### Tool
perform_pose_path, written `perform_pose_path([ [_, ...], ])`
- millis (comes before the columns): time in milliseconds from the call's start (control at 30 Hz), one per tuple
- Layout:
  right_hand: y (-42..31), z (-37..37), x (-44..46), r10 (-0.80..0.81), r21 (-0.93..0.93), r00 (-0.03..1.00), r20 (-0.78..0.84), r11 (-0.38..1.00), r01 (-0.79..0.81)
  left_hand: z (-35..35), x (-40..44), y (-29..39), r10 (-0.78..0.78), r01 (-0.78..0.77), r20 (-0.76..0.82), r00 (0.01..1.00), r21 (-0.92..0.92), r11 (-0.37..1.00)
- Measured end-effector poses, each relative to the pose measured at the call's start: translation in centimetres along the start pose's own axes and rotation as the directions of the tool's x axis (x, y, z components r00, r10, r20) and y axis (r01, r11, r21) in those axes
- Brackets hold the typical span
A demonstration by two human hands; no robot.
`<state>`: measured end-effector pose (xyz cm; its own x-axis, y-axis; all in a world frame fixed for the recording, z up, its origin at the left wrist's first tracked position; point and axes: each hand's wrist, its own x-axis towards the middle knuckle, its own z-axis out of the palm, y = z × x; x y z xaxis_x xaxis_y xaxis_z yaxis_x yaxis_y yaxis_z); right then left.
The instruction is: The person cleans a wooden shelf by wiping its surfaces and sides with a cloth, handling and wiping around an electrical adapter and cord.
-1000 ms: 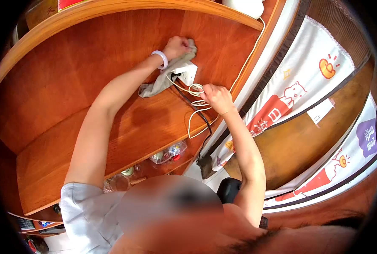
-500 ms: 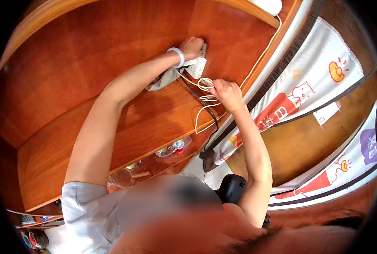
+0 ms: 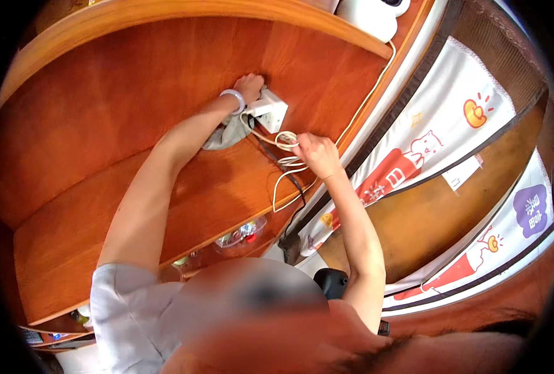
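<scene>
My left hand (image 3: 250,87) is closed and pressed against the upright wooden back panel (image 3: 165,75), just left of a white socket block (image 3: 274,113). A grey cloth (image 3: 228,134) hangs below my left wrist, and a bit of grey shows at the fingers; most of the grip is hidden. A white plug with its cable sits in the block. My right hand (image 3: 317,153) pinches the looped white cable (image 3: 287,139) in front of the block. More loops dangle beneath it, beside a black cable (image 3: 270,153).
The wooden shelf board (image 3: 133,215) runs below my arms. Under it are clear plastic containers (image 3: 242,234). On the ledge above stands a white device (image 3: 371,19) with a cord running down the right edge. Printed curtains (image 3: 407,162) hang at the right.
My left hand has moved left along the panel, away from the socket block's upper side. My right hand keeps its hold on the white cable. The view has shifted slightly.
</scene>
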<state>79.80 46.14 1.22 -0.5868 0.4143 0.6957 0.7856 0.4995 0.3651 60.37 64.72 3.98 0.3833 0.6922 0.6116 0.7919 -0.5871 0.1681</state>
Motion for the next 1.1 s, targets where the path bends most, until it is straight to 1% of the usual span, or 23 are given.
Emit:
perform_pose_path([
  [33,-0.2,-0.1,0.1,0.03,-0.016,1.0,0.004,0.999,-0.029,0.0,1.0,-0.7,-0.012,0.013,0.057,0.998,-0.01,1.0],
  [67,-0.3,-0.3,0.1,0.022,-0.008,1.0,0.003,1.0,-0.022,0.2,2.0,-1.2,-0.017,0.018,0.053,0.998,-0.023,1.0],
  [133,-0.2,-0.2,0.1,0.012,0.03,1.0,-0.005,0.999,-0.012,-2.1,2.8,-1.4,-0.105,0.098,-0.021,0.994,-0.201,0.975],
  [167,-0.2,-0.1,0.0,0.011,0.034,1.0,-0.006,0.999,-0.011,-2.6,3.0,-1.5,-0.077,0.042,-0.132,0.988,-0.254,0.966],
  [200,-0.1,0.0,0.0,0.009,0.035,1.0,-0.002,0.999,-0.009,-3.5,2.8,-1.3,-0.079,0.045,-0.13,0.988,-0.248,0.968],
  [233,-0.1,0.1,0.0,0.008,0.036,1.0,0.003,0.999,-0.008,-4.7,2.3,-0.4,-0.034,-0.042,-0.168,0.985,-0.428,0.903],
  [267,0.0,0.1,0.0,0.008,0.044,1.0,0.001,0.999,-0.008,-5.9,1.9,0.6,0.003,-0.131,-0.214,0.977,-0.587,0.799],
  [300,0.0,0.0,0.0,0.008,0.043,1.0,0.006,0.999,-0.009,-7.4,0.7,2.6,0.237,-0.292,-0.181,0.954,-0.395,0.871],
  [333,-0.1,-0.1,0.0,0.011,0.045,1.0,0.009,0.999,-0.011,-8.2,-0.6,4.6,0.451,-0.46,-0.093,0.888,-0.196,0.866],
  [400,0.0,0.0,-0.1,0.002,0.049,1.0,0.011,0.999,-0.003,-6.9,-2.2,5.5,0.538,-0.55,-0.136,0.832,-0.335,0.765],
  [433,-0.1,-0.1,0.0,0.006,0.056,1.0,0.011,0.998,-0.006,-2.7,-1.7,4.7,0.391,-0.303,0.025,0.92,-0.585,0.752],
  [467,-0.1,-0.2,0.0,0.008,0.059,1.0,0.01,0.998,-0.009,-1.9,-2.0,5.2,0.44,-0.422,-0.05,0.897,-0.399,0.814],
  [533,0.0,0.1,-0.2,0.024,0.053,1.0,0.014,0.998,-0.025,-2.2,-1.8,5.2,0.454,-0.435,-0.04,0.89,-0.376,0.818],
  [667,-0.2,-0.2,-0.1,0.016,0.055,1.0,0.02,0.998,-0.017,-1.4,-1.7,4.8,0.367,-0.38,-0.111,0.923,-0.408,0.83],
  [733,0.0,-0.1,-0.1,0.003,0.083,1.0,0.024,0.997,-0.005,-2.7,-1.5,4.7,0.26,-0.189,0.057,0.964,-0.538,0.821],
  [767,0.1,-0.1,-0.2,0.009,0.08,1.0,0.027,0.997,-0.011,-2.5,-1.2,4.4,0.269,-0.221,0.012,0.963,-0.539,0.813],
  [800,0.1,-0.1,-0.2,0.011,0.077,0.999,0.035,0.997,-0.014,-2.6,-1.2,4.3,0.27,-0.22,0.013,0.963,-0.545,0.809],
  [867,0.0,-0.1,-0.2,0.017,0.07,0.999,0.043,0.997,-0.02,-2.8,-0.9,4.1,0.241,-0.194,0.03,0.97,-0.502,0.843],
  [900,0.0,-0.1,-0.1,0.014,0.077,1.0,0.024,0.997,-0.016,-2.1,-0.4,3.5,0.261,-0.269,-0.076,0.962,-0.385,0.883],
  [933,0.0,-0.2,-0.1,0.009,0.081,1.0,0.005,0.997,-0.009,-1.6,0.0,2.7,0.206,-0.222,-0.085,0.975,-0.299,0.928],
  [1000,-0.3,-0.4,0.1,0.042,0.009,0.998,0.036,0.999,-0.042,-1.8,1.3,1.6,0.22,-0.205,0.019,0.975,-0.297,0.933],
  [1033,-0.1,-0.5,0.3,0.037,0.013,0.999,0.024,0.999,-0.038,-2.0,1.8,1.7,0.225,-0.21,0.017,0.974,-0.297,0.931],
  [1100,-0.2,-0.4,0.2,0.016,0.047,1.0,0.014,0.999,-0.017,-1.7,1.3,1.2,0.258,-0.263,-0.055,0.965,-0.209,0.942],
])
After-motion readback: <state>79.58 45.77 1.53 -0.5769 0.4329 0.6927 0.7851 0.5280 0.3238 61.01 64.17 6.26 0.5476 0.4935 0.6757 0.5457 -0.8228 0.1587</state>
